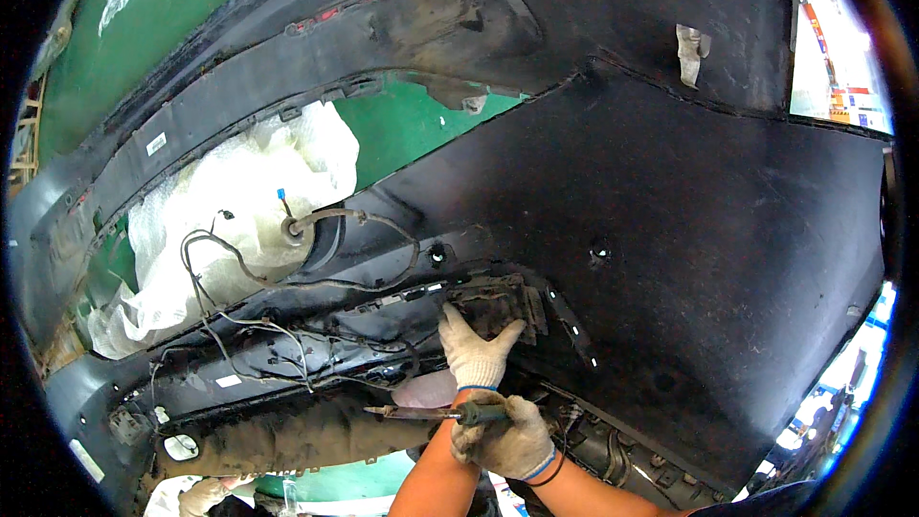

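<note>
The left hand, in a pale knitted glove, is laid at the centre of the lower frame with its thumb and fingers spread well apart; nothing is seen gripped in it. Its fingertips are placed at the edge of a dirt-covered black bracket, though whether pressure is applied cannot be told. Just below, a soldering iron with a green handle is gripped in the closed right hand, also gloved. The iron is passed across the left wrist, its bare metal tip pointed toward the left of the frame, clear of the plastic.

The bracket is set in a black bumper cover, by which the centre and right are filled. To the left, a wiring harness is looped over the cover and over white bubble wrap. Green floor is glimpsed beyond. At the lower left, another person's gloved hand is seen.

By appearance, the bracket is being positioned by touch while the iron is held ready. For the next move, the tip would need to be turned toward the seam, with the left wrist and harness well avoided.
</note>
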`<state>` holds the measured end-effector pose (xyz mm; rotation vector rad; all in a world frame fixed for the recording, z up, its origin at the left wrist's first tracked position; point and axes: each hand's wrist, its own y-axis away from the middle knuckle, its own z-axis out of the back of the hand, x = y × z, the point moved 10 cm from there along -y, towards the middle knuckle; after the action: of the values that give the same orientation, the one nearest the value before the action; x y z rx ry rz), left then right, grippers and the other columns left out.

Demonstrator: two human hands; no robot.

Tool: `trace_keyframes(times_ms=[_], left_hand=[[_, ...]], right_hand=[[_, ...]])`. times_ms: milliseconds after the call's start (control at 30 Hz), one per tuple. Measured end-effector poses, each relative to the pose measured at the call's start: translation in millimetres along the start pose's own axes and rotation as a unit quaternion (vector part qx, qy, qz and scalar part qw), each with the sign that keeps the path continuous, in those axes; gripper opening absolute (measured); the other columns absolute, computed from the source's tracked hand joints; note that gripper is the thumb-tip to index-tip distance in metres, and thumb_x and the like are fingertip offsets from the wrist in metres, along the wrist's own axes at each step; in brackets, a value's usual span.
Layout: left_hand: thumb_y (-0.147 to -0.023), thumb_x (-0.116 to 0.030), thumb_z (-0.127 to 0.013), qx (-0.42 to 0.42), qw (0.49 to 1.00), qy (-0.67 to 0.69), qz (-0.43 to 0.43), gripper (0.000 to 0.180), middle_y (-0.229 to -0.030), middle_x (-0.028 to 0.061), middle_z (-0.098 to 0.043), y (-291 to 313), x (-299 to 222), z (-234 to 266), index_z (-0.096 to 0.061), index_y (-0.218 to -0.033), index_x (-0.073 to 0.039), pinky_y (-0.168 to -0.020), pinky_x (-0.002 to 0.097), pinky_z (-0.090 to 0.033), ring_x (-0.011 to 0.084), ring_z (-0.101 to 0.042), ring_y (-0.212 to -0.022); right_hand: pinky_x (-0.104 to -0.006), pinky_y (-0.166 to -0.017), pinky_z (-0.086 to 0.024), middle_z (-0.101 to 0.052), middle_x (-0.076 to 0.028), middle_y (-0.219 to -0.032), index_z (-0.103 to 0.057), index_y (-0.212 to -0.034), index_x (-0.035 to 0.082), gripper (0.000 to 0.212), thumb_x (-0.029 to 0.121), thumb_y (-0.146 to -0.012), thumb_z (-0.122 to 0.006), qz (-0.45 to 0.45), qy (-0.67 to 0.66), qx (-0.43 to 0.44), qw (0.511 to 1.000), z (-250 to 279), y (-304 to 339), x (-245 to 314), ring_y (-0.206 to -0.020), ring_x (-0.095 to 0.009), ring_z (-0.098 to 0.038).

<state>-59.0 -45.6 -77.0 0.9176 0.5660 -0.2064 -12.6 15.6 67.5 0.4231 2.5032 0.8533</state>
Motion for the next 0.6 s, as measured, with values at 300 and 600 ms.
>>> trace_keyframes(times_ms=[300,600], left_hand=[[-0.065,-0.055,-0.102,-0.009,1.000,-0.005,-0.019,0.144,-0.157,0.0378,-0.047,0.2,-1.0,0.0,-0.027,-0.168,0.011,-0.125,0.0530,-0.041,0.0526,-0.048,-0.145],[-0.065,-0.054,-0.102,-0.010,1.000,-0.006,-0.014,0.144,-0.156,0.0375,-0.047,0.5,-1.0,1.4,-0.026,-0.168,0.011,-0.125,0.0519,-0.042,0.0525,-0.049,-0.144]], right_hand=[[-0.0530,-0.099,-0.049,-0.076,-0.015,-0.129,-0.069,-0.149,0.011,0.064,0.059,-0.106,-0.065,-0.005,-0.012,0.000,1.000,4.6,-0.6,-1.7,-0.116,-0.032,-0.071],[-0.0518,-0.100,-0.051,-0.077,-0.018,-0.126,-0.068,-0.150,0.010,0.065,0.059,-0.107,-0.063,-0.013,-0.013,0.024,1.000,0.2,-4.8,-3.7,-0.117,-0.034,-0.071]])
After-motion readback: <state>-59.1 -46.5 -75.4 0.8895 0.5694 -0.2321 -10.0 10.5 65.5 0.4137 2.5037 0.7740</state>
